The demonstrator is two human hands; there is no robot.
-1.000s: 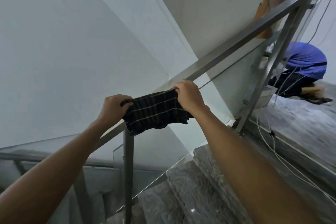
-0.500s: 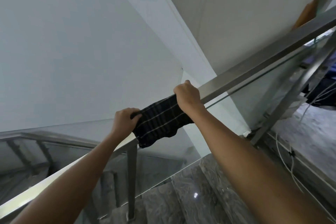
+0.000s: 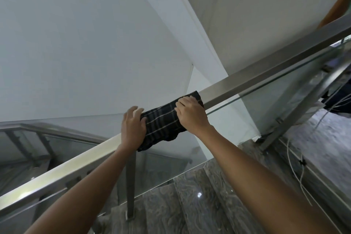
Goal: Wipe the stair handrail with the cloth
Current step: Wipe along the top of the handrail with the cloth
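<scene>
I see both of my hands on a dark plaid cloth (image 3: 163, 121) draped over a sloping steel handrail (image 3: 247, 80), a little below the middle of the view. My left hand (image 3: 133, 125) grips the cloth's lower end at about 9 o'clock from the cloth's middle, fingers curled over the top of the rail and thumb pressed on the near face of the fabric. My right hand (image 3: 191, 114) holds the cloth's upper end at about 2 o'clock, fingers bent over the rail top with the fabric beneath them. The cloth is stretched between the two hands, wrapped over the rail, and its loose edge hangs down on the near side.

The handrail runs from 8 o'clock at the lower left edge up to 2 o'clock at the right edge. A steel post (image 3: 131, 186) drops from the rail just under my left wrist, at 6 o'clock from it. Glass panels (image 3: 275, 112) fill the space below the rail. Grey marbled stair treads (image 3: 199, 195) lie at 5 o'clock, between my forearms. White cables (image 3: 296, 169) trail along the floor at 4 o'clock. Plain white walls (image 3: 76, 43) fill the upper half.
</scene>
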